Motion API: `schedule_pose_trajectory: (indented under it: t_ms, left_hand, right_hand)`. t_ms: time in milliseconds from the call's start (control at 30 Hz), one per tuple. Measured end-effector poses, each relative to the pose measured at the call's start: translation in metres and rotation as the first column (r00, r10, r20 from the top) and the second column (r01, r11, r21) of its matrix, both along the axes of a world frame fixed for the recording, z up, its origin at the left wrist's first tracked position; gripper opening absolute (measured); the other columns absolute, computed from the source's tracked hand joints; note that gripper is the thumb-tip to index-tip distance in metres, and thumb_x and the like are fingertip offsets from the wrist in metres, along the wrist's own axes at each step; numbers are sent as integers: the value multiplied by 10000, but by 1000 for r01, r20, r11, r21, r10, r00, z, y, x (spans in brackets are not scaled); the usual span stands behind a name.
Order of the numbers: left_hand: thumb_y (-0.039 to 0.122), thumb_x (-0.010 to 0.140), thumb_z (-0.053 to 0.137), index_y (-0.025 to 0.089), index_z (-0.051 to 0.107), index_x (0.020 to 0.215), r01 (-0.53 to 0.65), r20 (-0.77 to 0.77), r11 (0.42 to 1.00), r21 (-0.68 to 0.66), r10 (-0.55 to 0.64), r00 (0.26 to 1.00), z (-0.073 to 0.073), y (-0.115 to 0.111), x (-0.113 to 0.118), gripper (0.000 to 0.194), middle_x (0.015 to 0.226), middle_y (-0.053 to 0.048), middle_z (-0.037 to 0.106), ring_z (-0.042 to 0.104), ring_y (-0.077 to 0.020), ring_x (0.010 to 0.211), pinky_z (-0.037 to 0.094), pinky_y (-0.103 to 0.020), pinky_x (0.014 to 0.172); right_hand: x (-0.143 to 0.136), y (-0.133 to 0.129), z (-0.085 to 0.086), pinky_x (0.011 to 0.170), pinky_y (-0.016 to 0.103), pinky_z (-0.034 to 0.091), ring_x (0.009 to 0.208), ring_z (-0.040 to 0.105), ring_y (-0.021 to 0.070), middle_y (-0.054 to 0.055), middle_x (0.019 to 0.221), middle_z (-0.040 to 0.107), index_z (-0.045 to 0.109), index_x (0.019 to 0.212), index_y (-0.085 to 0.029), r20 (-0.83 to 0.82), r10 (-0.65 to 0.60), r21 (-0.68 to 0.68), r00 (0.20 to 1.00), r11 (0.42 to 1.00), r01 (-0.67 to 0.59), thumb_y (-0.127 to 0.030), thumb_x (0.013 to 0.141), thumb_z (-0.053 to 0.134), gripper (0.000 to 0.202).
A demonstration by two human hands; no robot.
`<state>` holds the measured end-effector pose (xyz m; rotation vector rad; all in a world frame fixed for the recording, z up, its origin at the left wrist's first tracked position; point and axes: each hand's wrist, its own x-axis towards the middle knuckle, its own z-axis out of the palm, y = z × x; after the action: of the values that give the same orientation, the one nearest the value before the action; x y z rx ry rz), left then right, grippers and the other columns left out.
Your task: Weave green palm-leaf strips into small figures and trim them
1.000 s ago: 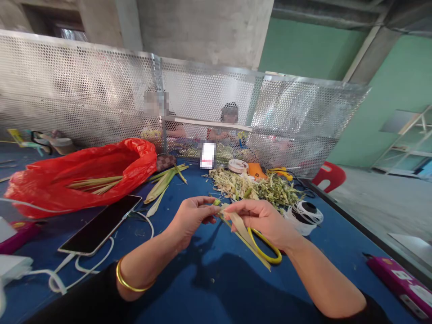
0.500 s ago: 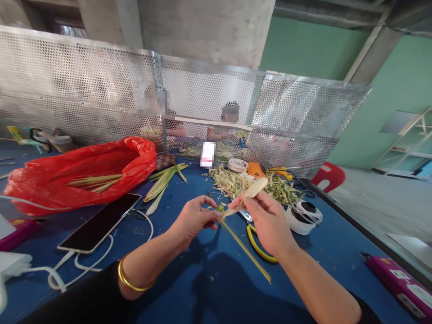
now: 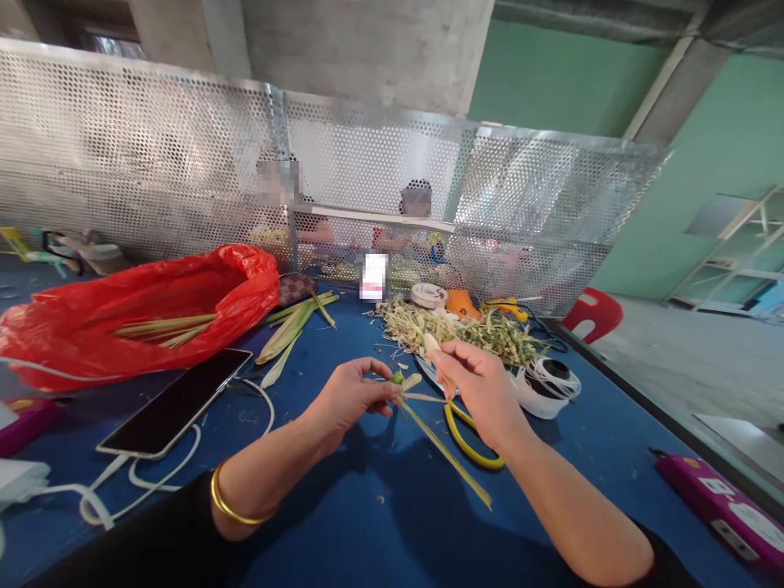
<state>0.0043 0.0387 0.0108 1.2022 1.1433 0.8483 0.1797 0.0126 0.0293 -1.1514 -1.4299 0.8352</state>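
My left hand (image 3: 361, 394) pinches a small bundle of pale plant strips (image 3: 410, 382) with a green bit at its top, near the middle of the view. From its fingers a long yellowish stalk (image 3: 450, 457) slants down to the right. To the right, my right hand (image 3: 481, 388) is closed on a pale leaf piece (image 3: 432, 345), whose rounded end shows above the fingers. A thin strip stretches between the two hands. Scissors with yellow handles (image 3: 471, 441) lie on the blue table under my right hand, their blades partly hidden.
Plant scraps (image 3: 490, 333), a white spool (image 3: 545, 388) and a tape roll (image 3: 429, 296) lie beyond my hands. On the left are a red bag (image 3: 140, 318), loose husks (image 3: 287, 331) and a phone (image 3: 177, 404). Behind a perforated screen (image 3: 373, 155) people sit.
My right hand has turned and lowered the pale leaf piece, which stood out larger before. A thin strip now spans the gap between my hands. The whole view has shifted slightly.
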Motion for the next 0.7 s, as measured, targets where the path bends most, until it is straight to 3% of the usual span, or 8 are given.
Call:
schedule_pose_trajectory:
  t_ms: [200,400,567,633,700]
  left_hand:
    - [246,643,731,182,526,769,7,14,1000,18,-7,1000,-1,0,-1,248,570,24,675,559,-77,441,410,-192,516]
    - [220,642,722,177,526,745,0,27,1000,3,0,1000,1,-2,0,226,548,30,663,548,-74,420,423,-194,510]
    - [204,642,720,171,538,756,9,10,1000,6,-9,1000,-1,-2,2,217,540,39,655,549,-71,423,428,-192,512]
    - [206,640,726,170,541,758,-3,8,1000,7,3,1000,-2,-1,2,222,527,44,648,551,-73,426,430,-190,513]
    - [213,635,736,171,543,764,-22,17,1000,8,22,1000,-2,-1,2,236,528,42,652,556,-75,436,432,-190,517]
  right_hand:
    - [-3,-2,-4,434,209,339,425,422,85,-54,504,434,553,647,-194,313,5,-57,950,998,13,-399,849,533,289]
    - [-6,-1,-13,486,218,373,530,467,112,-21,603,539,625,763,-194,328,33,-65,944,998,-13,-356,802,592,169]
    - [-12,-3,-16,527,233,378,540,459,119,-18,609,532,661,896,-200,385,-55,107,921,994,15,-334,820,568,180]
    - [-12,-2,-16,523,236,373,533,463,120,-14,604,537,661,840,-196,426,-59,100,903,995,17,-329,820,560,168]
    - [-12,-1,-16,488,232,357,497,457,113,-16,575,534,625,734,-188,414,-22,4,910,1000,23,-331,815,552,179]
